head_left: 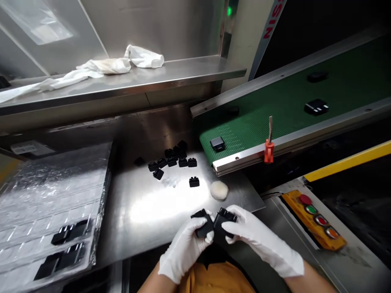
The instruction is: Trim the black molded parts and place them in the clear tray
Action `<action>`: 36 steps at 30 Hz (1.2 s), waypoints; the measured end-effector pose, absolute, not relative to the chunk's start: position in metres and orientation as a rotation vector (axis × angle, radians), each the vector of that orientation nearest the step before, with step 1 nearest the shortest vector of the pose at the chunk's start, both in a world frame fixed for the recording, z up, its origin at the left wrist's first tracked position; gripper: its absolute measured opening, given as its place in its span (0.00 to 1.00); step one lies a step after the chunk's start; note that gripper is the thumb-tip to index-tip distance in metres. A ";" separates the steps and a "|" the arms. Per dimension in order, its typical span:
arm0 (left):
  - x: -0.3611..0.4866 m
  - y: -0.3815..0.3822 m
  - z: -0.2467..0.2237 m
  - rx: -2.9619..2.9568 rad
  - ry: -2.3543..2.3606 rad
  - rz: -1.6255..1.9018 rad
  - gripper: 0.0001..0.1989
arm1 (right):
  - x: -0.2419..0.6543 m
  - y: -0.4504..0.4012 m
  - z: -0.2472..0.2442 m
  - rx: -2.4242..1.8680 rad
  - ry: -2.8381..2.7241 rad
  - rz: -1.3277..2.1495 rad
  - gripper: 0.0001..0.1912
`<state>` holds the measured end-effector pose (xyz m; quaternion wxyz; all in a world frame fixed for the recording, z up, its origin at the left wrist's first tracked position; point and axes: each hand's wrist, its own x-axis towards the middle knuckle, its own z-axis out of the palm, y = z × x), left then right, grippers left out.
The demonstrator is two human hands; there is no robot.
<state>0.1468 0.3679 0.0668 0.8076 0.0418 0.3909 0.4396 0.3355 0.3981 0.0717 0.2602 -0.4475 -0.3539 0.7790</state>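
Note:
White gloves cover both hands at the near edge of the metal table (146, 219). My left hand (186, 246) is closed on a black plastic part (204, 225). Close beside it, my right hand (244, 226) grips another black part (224, 223); the two parts are nearly touching. Beyond the hands, a round off-white pad (219, 190) lies on the table. A single black part (194, 182) sits to its left, and several more black parts (172, 161) are grouped farther back.
At left, a clear plastic tray (18, 219) holds several black parts. A green conveyor belt (250, 122) with black parts slopes at right, an orange clamp (269, 151) on its rail. A button box (314, 219) is at lower right; white cloths (106, 66) lie on the shelf.

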 end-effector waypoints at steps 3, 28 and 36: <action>0.139 0.361 0.074 -0.139 0.777 0.924 0.08 | 0.329 0.395 0.088 -1.231 -0.941 2.140 0.21; 0.116 0.334 0.073 -0.043 0.593 0.859 0.15 | 0.310 0.374 0.114 -1.479 -0.888 2.023 0.33; 0.118 0.343 0.076 0.053 0.623 0.800 0.17 | 0.310 0.375 0.115 -1.252 -0.869 2.145 0.36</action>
